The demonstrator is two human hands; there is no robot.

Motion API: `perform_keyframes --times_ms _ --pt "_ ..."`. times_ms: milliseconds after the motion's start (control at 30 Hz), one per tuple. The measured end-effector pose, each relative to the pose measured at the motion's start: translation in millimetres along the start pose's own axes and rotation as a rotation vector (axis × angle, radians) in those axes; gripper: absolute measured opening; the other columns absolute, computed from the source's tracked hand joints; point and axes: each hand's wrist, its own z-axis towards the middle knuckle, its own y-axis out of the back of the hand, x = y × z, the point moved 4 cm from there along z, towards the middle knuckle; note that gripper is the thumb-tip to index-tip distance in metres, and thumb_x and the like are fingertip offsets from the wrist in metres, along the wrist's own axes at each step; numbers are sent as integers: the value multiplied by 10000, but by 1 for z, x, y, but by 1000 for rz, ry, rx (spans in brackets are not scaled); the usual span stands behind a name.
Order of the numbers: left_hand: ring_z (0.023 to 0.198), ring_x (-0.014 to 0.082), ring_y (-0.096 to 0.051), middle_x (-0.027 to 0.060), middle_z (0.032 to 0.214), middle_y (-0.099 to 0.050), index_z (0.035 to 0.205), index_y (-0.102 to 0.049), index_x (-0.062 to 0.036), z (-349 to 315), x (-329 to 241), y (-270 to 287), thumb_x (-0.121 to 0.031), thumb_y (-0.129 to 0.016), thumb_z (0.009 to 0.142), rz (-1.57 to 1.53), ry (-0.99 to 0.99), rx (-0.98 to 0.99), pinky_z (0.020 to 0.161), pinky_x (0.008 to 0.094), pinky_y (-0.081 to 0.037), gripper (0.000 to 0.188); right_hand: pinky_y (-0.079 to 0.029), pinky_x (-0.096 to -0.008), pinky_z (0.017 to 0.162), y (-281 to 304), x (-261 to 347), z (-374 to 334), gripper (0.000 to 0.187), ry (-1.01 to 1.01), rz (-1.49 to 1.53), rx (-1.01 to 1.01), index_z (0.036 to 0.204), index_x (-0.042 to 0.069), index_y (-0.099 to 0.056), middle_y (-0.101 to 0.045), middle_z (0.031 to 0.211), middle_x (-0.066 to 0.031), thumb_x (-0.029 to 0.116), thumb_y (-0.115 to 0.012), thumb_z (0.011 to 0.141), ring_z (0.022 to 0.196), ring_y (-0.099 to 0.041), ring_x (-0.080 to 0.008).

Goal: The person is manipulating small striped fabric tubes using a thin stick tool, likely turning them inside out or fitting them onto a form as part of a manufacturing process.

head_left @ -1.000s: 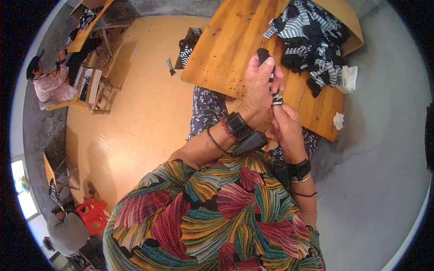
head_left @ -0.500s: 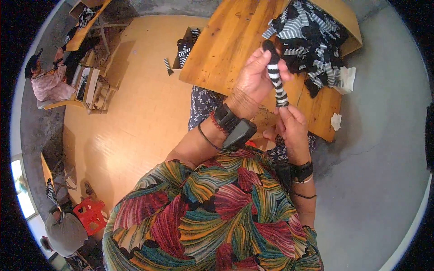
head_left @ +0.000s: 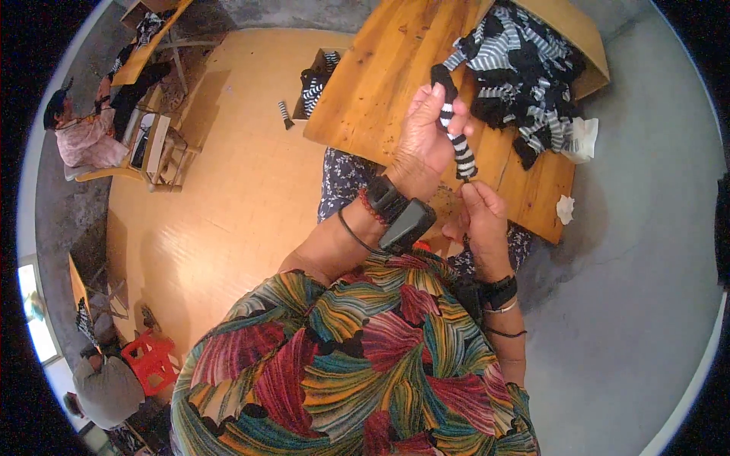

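Observation:
A small knitted sock (head_left: pixel 462 156), black at its upper end and banded black and white below, hangs slanted over the table's near edge. My left hand (head_left: pixel 430 137) is closed round its upper half, thumb on top and the black tip sticking out above. At the lower end, thumb and forefinger of my right hand (head_left: pixel 484 216) are pinched together. They touch the sock's end; whether they hold its edge or a yarn tail there is too small to tell.
Striped and black knit pieces (head_left: pixel 525 76) spill from a cardboard box (head_left: pixel 589 45) onto the wooden table (head_left: pixel 372 83). Another box (head_left: pixel 301 108) of knits stands left of the table, near one piece (head_left: pixel 285 114) on the floor. Two people (head_left: pixel 85 140) sit at the left, near a red stool (head_left: pixel 150 362).
Both hands and the sock have shifted slightly left. The sock's upper part now bends more toward the left, with my left fingers lower round its middle.

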Motion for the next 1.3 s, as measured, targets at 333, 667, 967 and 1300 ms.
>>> perform_keyframes --times_ms 333,667,967,1300 --pt "434 129 -384 39 607 -503 862 -438 -130 -11 7 0 -370 -471 859 -54 112 -7 495 305 -395 242 -263 -195 425 0 1 1 221 -66 71 22 698 47 -514 -400 561 68 190 -493 865 489 -339 -25" --pt "416 121 -361 27 587 -479 869 -438 -127 -9 2 -2 -356 -442 875 -69 73 -33 496 318 -392 229 -248 -178 417 4 2 -5 212 -9 -79 25 745 45 -547 -394 563 81 214 -498 865 487 -333 -11" --pt "415 124 -398 49 615 -497 923 -410 -111 -20 9 -14 -277 -460 882 -8 31 -18 473 307 -423 179 -216 -199 412 -15 7 -4 191 -99 271 9 765 54 -534 -374 542 69 206 -487 869 463 -302 -32" --pt "588 192 -559 108 782 -561 889 -446 -72 -4 -17 -21 -62 -532 775 162 -5 129 680 396 -494 143 -300 -202 474 -5 32 3 201 368 -357 -135 739 18 -511 -391 583 48 177 -505 862 551 -367 -38"
